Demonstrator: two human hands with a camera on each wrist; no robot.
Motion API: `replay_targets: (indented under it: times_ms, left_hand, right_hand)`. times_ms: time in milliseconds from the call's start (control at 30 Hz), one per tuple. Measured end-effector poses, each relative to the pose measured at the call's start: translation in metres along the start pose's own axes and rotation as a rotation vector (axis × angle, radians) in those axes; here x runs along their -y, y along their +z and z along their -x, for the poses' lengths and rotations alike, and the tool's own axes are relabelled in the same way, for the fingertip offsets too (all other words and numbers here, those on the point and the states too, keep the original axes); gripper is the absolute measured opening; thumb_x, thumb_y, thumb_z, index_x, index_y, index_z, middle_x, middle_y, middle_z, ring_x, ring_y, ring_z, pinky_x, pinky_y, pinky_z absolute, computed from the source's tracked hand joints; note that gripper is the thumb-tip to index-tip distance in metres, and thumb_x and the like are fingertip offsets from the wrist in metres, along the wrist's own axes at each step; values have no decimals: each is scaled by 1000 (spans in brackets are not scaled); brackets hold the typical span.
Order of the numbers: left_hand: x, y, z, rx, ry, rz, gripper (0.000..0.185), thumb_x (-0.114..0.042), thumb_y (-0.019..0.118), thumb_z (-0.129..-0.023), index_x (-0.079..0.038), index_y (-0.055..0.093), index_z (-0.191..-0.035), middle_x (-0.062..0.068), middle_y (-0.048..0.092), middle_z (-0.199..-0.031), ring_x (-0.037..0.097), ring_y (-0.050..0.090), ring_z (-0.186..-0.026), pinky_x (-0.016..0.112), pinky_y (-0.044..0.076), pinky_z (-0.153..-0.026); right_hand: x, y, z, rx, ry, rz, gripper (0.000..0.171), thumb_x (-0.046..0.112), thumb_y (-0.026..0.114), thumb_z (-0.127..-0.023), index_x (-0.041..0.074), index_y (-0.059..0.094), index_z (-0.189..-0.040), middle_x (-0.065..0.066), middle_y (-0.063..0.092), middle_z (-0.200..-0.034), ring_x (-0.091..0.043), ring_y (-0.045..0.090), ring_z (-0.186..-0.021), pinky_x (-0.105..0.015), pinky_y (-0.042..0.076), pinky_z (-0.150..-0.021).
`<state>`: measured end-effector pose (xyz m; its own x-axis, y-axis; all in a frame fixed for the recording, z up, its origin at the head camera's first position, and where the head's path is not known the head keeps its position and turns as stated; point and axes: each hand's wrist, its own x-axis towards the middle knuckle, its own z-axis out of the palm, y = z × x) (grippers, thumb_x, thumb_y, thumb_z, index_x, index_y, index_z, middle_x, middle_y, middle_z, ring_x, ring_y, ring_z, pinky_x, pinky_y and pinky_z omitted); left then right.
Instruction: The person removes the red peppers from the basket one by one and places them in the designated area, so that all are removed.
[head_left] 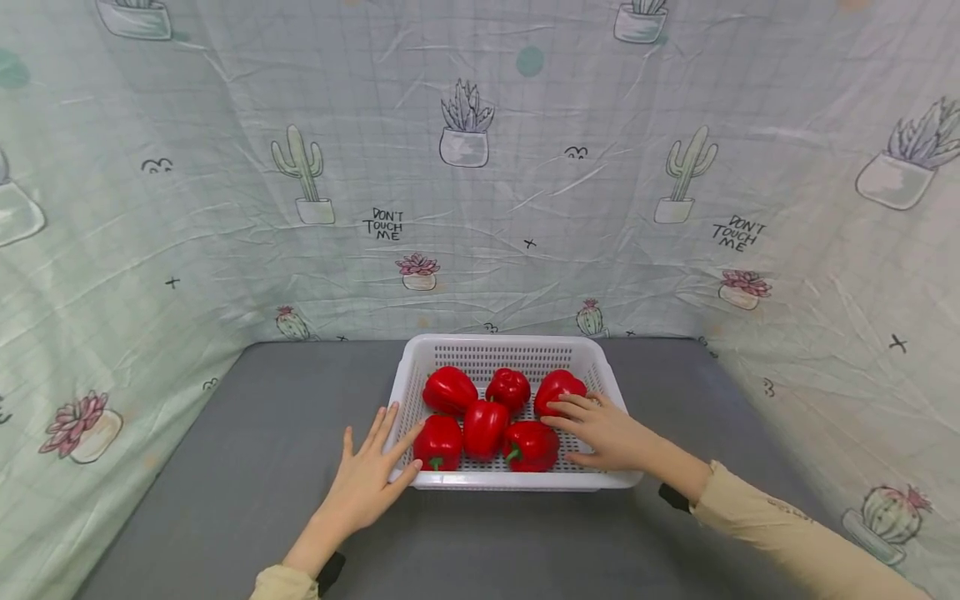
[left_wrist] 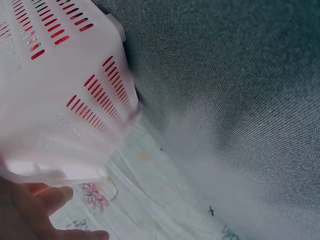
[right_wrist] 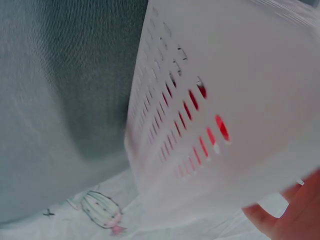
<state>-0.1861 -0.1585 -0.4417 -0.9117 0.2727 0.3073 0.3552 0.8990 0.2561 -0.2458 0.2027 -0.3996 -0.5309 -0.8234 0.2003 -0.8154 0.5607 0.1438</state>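
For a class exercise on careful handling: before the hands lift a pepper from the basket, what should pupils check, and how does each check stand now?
1. Basket flat on the grey table: ok.
2. Left hand open, steadying the basket's near left corner: ok.
3. Right hand on a pepper: fingers rest over the rear right pepper, not yet closed round it: not ok.
4. All six peppers inside the basket: ok.
5. Firmness of the left hand's hold: cannot tell.
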Motion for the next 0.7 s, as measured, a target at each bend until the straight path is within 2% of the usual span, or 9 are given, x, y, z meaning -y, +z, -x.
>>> replay_targets:
  times_ms: [333, 500, 700]
  left_hand:
    - [0, -2, 1, 7, 4, 7, 54, -46, 49, -85, -32, 37, -136, 8, 20, -149, 32, 19, -136, 69, 8, -97]
    - [-2, -1, 2, 16, 14, 5, 52, -46, 47, -86, -31, 37, -135, 9, 20, -149, 31, 19, -137, 69, 9, -97]
    - [-2, -2, 2, 7, 12, -8, 52, -47, 46, -87, -31, 37, -136, 8, 19, -149, 30, 18, -137, 69, 10, -98]
  right_hand:
    - [10, -11, -23, 185, -75, 118, 69, 42, 71, -69, 20, 45, -130, -4, 49, -131, -24, 44, -119, -50, 42, -91]
    - [15, -9, -31, 203, -139, 157, 70, 45, 69, -71, 23, 43, -132, -2, 47, -133, -22, 44, -120, -47, 42, -90]
    - [17, -9, -40, 198, -205, 220, 70, 45, 71, -68, 26, 45, -129, -2, 50, -130, -22, 47, -117, -43, 42, -88]
